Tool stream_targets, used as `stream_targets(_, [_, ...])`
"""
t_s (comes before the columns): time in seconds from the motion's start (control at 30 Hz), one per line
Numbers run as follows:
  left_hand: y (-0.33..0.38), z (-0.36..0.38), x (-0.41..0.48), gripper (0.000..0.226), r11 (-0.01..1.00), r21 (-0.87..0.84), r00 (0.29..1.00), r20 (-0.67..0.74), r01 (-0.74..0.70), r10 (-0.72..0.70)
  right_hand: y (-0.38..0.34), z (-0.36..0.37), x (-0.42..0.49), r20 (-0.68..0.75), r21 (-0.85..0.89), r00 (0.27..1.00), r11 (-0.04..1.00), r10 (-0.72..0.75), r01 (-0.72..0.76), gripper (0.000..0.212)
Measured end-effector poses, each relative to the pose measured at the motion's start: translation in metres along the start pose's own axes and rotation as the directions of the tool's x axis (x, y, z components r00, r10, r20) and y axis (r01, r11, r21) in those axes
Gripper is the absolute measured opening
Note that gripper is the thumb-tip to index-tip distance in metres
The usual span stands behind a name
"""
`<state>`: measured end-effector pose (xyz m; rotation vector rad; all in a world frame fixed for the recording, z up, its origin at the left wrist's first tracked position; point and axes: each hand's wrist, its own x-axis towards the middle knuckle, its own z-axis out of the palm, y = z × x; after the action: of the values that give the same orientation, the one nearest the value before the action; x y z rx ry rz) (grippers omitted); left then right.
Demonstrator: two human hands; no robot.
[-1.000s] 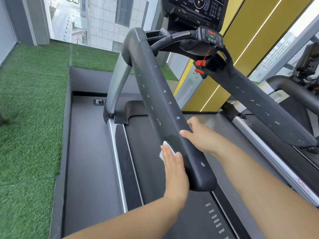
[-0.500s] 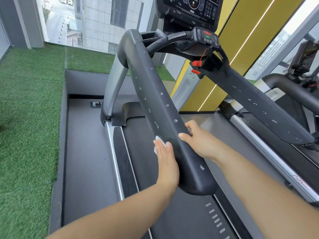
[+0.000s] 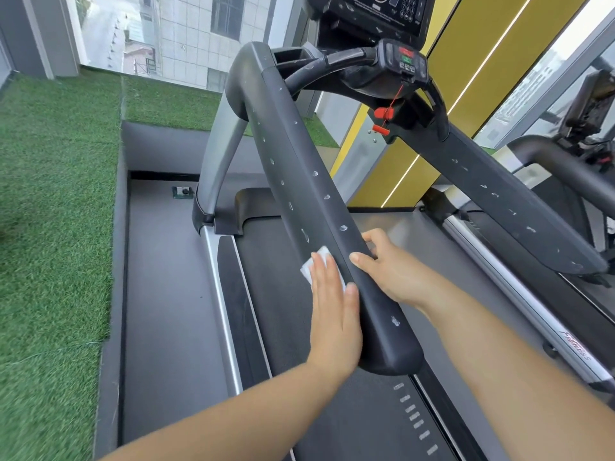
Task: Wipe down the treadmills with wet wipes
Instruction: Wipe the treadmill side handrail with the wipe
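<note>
Wet wipe (image 3: 315, 265) is lying flat against the left face of the left handrail (image 3: 299, 168), on the rail's lower part, nearer its free end than the console (image 3: 372, 15), and you are pinning it there with your left hand (image 3: 334, 311). That hand is lying open, fingers straight and close together, pressing onto the rail's side. Only a white corner of the wipe is showing beyond the fingertips, on the up-rail side. Your right hand (image 3: 392, 271) is gripping the same handrail from the opposite side, just across from the wipe, with the thumb resting over the top edge and the other fingers curling round the far face, where they are mostly hiding. What is counting now is the rail's long axis: it is running from the free end nearest you up and away to the bend below the console, and your left fingers are pointing along that same line. So the wipe is leading the hand up-rail, and the long stretch carrying pale flecks (image 3: 315, 173) is lying ahead of it, while the short stretch toward the free end is lying beside and behind your palm. To my eye the left hand is the one placed to stroke, and the right is probably only steadying. Any stroke should be following the rail's slope rather than crossing it, or the wipe may be slipping off the edge.
</note>
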<state>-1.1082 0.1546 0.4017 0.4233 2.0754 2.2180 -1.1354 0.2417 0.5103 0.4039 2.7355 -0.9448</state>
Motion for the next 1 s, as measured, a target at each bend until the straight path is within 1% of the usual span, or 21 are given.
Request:
stream_targets(0.1, [-0.009, 0.004, -0.017, 0.057, 0.997, 0.065, 0.998, 0.039, -0.048, 0.046, -0.002, -0.001, -0.001, 0.008, -0.008, 1.0, 1.0, -0.001, 0.001, 0.016])
stream_targets(0.2, [-0.009, -0.001, 0.006, 0.064, 0.981, 0.168, 0.995, -0.007, -0.096, 0.099, -0.003, -0.001, -0.001, 0.007, -0.002, 1.0, 1.0, 0.016, -0.016, 0.018])
stream_targets(0.27, [-0.006, -0.003, 0.014, 0.065, 0.979, 0.18, 0.994, -0.023, -0.098, 0.104, -0.002, 0.0, -0.001, 0.002, -0.003, 1.0, 1.0, 0.023, -0.023, 0.02])
stream_targets(0.37, [-0.006, 0.003, -0.005, 0.07, 0.968, 0.205, 0.99, 0.035, -0.144, 0.14, -0.002, 0.001, -0.001, -0.009, -0.011, 1.0, 1.0, 0.019, -0.019, 0.023])
stream_targets(0.43, [-0.008, 0.004, -0.012, 0.072, 0.966, 0.211, 0.988, 0.055, -0.151, 0.143, -0.001, 0.001, -0.001, -0.009, -0.015, 1.0, 1.0, 0.016, -0.016, 0.024])
stream_targets(0.5, [-0.008, 0.003, 0.0, 0.07, 0.968, 0.214, 0.991, 0.03, -0.133, 0.13, 0.0, 0.001, 0.0, -0.007, -0.023, 1.0, 1.0, 0.011, -0.011, 0.025])
stream_targets(0.57, [-0.005, -0.002, 0.016, 0.065, 0.974, 0.201, 0.994, -0.006, -0.103, 0.107, 0.001, 0.002, 0.001, -0.017, -0.025, 1.0, 1.0, 0.006, -0.007, 0.028])
stream_targets(0.63, [-0.002, -0.002, 0.017, 0.064, 0.981, 0.173, 0.996, -0.022, -0.084, 0.089, 0.002, 0.002, 0.002, -0.023, -0.026, 1.0, 1.0, 0.008, -0.008, 0.032])
stream_targets(0.77, [-0.005, 0.007, -0.014, 0.064, 0.991, 0.119, 0.998, 0.019, -0.061, 0.059, 0.003, 0.002, 0.002, -0.023, -0.012, 1.0, 1.0, 0.013, -0.014, 0.035])
stream_targets(0.83, [-0.007, 0.006, -0.007, 0.061, 0.994, 0.095, 0.999, 0.0, -0.045, 0.046, 0.004, 0.003, 0.003, -0.029, -0.005, 1.0, 1.0, 0.006, -0.006, 0.033])
stream_targets(0.93, [-0.001, -0.001, 0.02, 0.049, 0.999, 0.0, 0.998, -0.056, 0.036, -0.036, 0.004, 0.004, 0.003, -0.034, -0.003, 0.999, 1.0, 0.003, -0.004, 0.031])
stream_targets(1.0, [0.007, 0.0, 0.019, 0.05, 0.994, -0.06, 0.993, -0.067, 0.094, -0.098, 0.005, 0.004, 0.003, -0.036, 0.0, 0.999, 1.0, 0.002, -0.002, 0.032])
